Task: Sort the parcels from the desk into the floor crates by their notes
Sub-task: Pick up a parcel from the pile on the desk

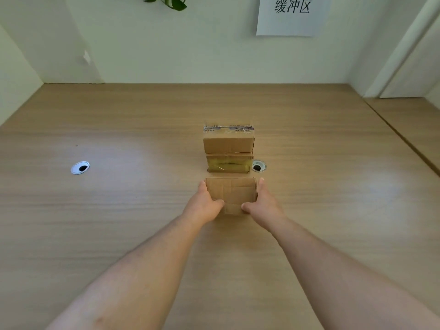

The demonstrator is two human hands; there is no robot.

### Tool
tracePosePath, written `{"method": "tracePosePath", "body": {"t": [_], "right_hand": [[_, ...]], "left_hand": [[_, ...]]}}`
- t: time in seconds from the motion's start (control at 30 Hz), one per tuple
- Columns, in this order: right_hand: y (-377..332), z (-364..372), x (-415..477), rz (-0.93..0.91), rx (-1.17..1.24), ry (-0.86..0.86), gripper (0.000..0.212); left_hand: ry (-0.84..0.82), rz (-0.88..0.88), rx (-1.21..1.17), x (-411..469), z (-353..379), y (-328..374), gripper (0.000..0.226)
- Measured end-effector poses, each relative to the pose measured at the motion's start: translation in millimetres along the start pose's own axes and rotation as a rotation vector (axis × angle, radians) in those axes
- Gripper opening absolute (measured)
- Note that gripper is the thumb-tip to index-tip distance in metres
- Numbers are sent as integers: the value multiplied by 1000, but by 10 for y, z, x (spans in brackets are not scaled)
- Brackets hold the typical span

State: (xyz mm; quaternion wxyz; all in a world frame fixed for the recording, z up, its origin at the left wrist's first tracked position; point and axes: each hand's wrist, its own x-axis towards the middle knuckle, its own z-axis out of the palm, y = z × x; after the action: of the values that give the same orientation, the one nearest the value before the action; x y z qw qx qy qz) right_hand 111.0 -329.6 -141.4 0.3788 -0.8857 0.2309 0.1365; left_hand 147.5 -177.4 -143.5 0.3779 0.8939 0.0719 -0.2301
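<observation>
A small brown cardboard parcel [232, 192] sits on the wooden desk [119, 210], near the middle. My left hand [204, 203] grips its left side with the thumb on top, and my right hand [260, 201] grips its right side the same way. Just behind it stands a stack of two taped cardboard parcels: the upper one [228, 141] has a printed label along its top edge, the lower one [229, 163] is wrapped in yellowish tape. No note is readable on any parcel, and no floor crate is in view.
Two round cable grommets are set into the desk, one at the left [80, 167] and one [258, 166] right of the stack. A white paper sign [291, 15] hangs on the back wall. Plant leaves [171, 1] hang at the top.
</observation>
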Motion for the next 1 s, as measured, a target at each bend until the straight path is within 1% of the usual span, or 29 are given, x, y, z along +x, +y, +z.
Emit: {"method": "tracePosePath", "body": {"t": [0.07,0.17,0.3,0.4,0.43,0.5,0.57,0.63,0.77,0.9,1.0], "right_hand": [[-30,3,-152,-14,37,1,84],[-88,15,-378,-40,7,20,73],[-149,109,-664,-46,0,46,70],[-202,196,-863,-62,24,59,62],[-216,226,-914,-64,21,56,58],[-255,283,-1009,-71,3,44,55],[-287,345,-1092,-84,-4,20,65],[-328,401,-1182,-121,-16,-34,72],[-449,509,-1305,-241,-53,-140,68],[-594,635,-1431,-336,-119,-238,56],[-648,764,-1580,-391,-129,-298,52]], "left_hand": [[25,-10,-87,-134,-70,-51,67],[51,-24,-180,-353,-192,-152,52],[89,-23,-250,-552,-349,-332,44],[119,-37,-258,-684,-464,-492,33],[115,-49,-261,-722,-492,-546,33],[88,-54,-274,-819,-540,-645,51],[59,-37,-278,-947,-587,-739,71],[56,-18,-250,-1108,-645,-834,78],[112,-15,-255,-1416,-782,-1021,73],[199,-82,-276,-1772,-891,-1209,60],[277,-122,-275,-2012,-896,-1359,54]]}}
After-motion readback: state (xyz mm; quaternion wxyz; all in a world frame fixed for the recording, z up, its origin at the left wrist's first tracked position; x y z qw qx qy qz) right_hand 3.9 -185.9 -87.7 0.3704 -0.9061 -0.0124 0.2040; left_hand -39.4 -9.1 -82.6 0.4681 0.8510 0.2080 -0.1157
